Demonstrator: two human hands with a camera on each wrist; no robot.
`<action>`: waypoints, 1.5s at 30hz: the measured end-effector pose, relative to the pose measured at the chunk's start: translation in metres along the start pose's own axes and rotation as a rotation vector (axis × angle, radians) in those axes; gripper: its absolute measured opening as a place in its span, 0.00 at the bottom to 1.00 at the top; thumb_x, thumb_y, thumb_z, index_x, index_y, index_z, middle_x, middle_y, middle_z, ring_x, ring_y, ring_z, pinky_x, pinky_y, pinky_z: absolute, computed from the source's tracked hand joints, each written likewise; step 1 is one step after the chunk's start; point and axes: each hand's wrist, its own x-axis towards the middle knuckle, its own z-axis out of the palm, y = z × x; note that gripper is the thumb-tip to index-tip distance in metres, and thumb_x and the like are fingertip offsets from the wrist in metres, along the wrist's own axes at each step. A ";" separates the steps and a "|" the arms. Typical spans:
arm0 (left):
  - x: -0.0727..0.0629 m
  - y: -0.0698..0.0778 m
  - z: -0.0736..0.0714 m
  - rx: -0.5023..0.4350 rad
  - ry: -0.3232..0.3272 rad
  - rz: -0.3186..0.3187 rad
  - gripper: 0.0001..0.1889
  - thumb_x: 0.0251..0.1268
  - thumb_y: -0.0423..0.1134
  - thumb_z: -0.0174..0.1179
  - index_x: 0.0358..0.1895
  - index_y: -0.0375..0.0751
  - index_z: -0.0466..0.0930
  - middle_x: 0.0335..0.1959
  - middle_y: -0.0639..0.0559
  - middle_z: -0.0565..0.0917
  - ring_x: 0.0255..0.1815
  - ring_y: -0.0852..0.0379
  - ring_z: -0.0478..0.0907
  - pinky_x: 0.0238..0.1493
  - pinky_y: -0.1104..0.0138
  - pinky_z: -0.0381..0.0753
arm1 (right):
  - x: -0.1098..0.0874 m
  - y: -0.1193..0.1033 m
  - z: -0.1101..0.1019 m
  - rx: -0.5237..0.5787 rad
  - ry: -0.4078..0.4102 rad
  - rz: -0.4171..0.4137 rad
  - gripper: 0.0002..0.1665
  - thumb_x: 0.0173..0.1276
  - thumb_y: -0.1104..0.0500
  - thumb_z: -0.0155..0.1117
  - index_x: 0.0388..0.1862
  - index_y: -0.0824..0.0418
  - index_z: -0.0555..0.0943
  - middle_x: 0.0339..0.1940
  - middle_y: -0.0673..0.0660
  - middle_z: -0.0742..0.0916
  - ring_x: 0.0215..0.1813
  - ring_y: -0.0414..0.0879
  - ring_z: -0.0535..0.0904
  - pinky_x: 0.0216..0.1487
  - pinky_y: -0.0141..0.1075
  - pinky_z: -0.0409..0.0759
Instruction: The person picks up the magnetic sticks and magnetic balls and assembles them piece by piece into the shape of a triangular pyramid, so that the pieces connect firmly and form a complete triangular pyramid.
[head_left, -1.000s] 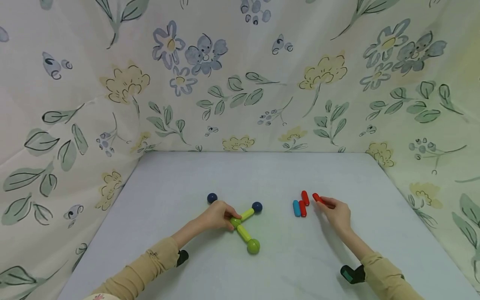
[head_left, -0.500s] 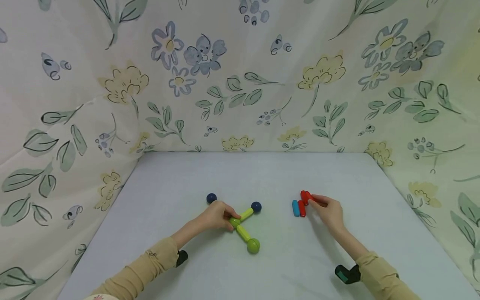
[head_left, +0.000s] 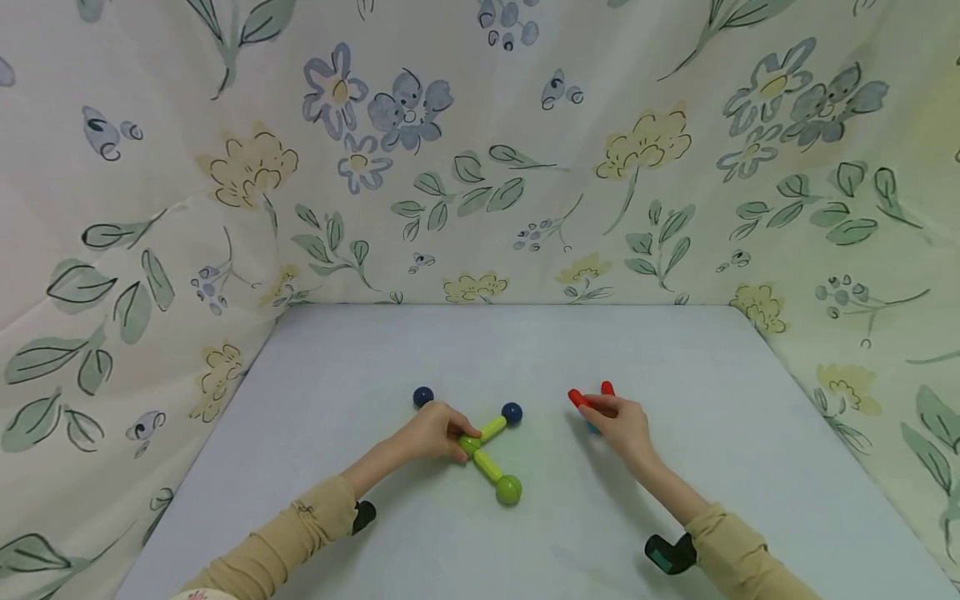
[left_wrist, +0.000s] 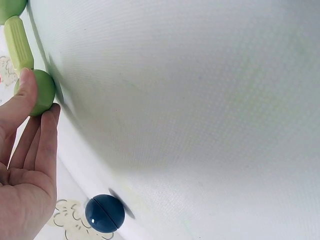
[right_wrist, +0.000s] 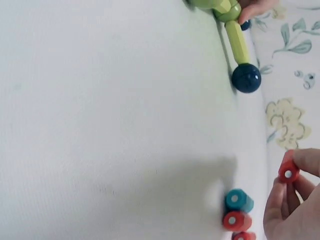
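My left hand [head_left: 431, 433] grips a green ball [left_wrist: 44, 92] between thumb and fingers. Two yellow-green rods join that ball: one rod [head_left: 493, 428] runs to a dark blue ball [head_left: 512, 413], the other [head_left: 487, 466] to a second green ball [head_left: 508, 490]. At the right, my right hand [head_left: 621, 427] pinches a red rod [head_left: 577, 397] above the table. In the right wrist view its end [right_wrist: 288, 174] shows a silvery disc. Just below the hand lie a blue rod [right_wrist: 239, 200] and two red rods [right_wrist: 237, 220], largely hidden by the hand in the head view.
A loose dark blue ball [head_left: 423, 397] lies behind my left hand. The white table [head_left: 360, 342] backs onto a floral cloth [head_left: 480, 208], which also hangs at both sides. Dark wrist cameras [head_left: 670, 553] sit under both sleeves.
My right hand has carried the red rod leftward, passing over the other rods. The left hand stays on the green ball, and the joined piece has barely shifted.
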 end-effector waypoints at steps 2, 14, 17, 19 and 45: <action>0.000 0.000 0.000 0.000 -0.001 0.002 0.17 0.40 0.29 0.75 0.39 0.40 0.87 0.39 0.48 0.88 0.40 0.59 0.84 0.41 0.70 0.83 | -0.001 -0.002 0.006 0.002 -0.015 -0.007 0.21 0.66 0.56 0.63 0.54 0.65 0.80 0.46 0.63 0.85 0.44 0.48 0.74 0.34 0.29 0.73; 0.001 -0.002 0.000 -0.005 -0.006 -0.005 0.17 0.40 0.28 0.75 0.39 0.40 0.87 0.39 0.48 0.88 0.39 0.59 0.84 0.40 0.72 0.83 | -0.004 -0.003 0.036 -0.010 -0.053 -0.027 0.19 0.63 0.57 0.66 0.51 0.63 0.83 0.43 0.59 0.86 0.42 0.46 0.76 0.35 0.29 0.74; 0.001 -0.002 0.000 0.000 -0.007 -0.004 0.17 0.40 0.29 0.75 0.39 0.40 0.87 0.39 0.48 0.88 0.39 0.59 0.83 0.40 0.71 0.83 | -0.004 -0.003 0.043 -0.013 -0.062 -0.027 0.18 0.63 0.57 0.67 0.50 0.63 0.83 0.43 0.59 0.87 0.41 0.46 0.77 0.35 0.28 0.75; 0.001 -0.001 -0.001 0.002 -0.009 0.000 0.17 0.40 0.29 0.75 0.39 0.40 0.86 0.39 0.48 0.88 0.39 0.59 0.83 0.40 0.71 0.83 | -0.004 -0.003 0.048 -0.018 -0.075 -0.019 0.17 0.63 0.57 0.67 0.50 0.63 0.83 0.42 0.58 0.87 0.40 0.45 0.77 0.35 0.28 0.75; 0.000 0.001 -0.001 0.026 0.006 0.009 0.17 0.40 0.30 0.75 0.40 0.40 0.87 0.38 0.48 0.88 0.38 0.60 0.83 0.39 0.72 0.83 | -0.012 -0.003 0.070 0.015 -0.134 -0.028 0.14 0.62 0.60 0.66 0.46 0.63 0.84 0.40 0.57 0.87 0.35 0.43 0.76 0.33 0.27 0.76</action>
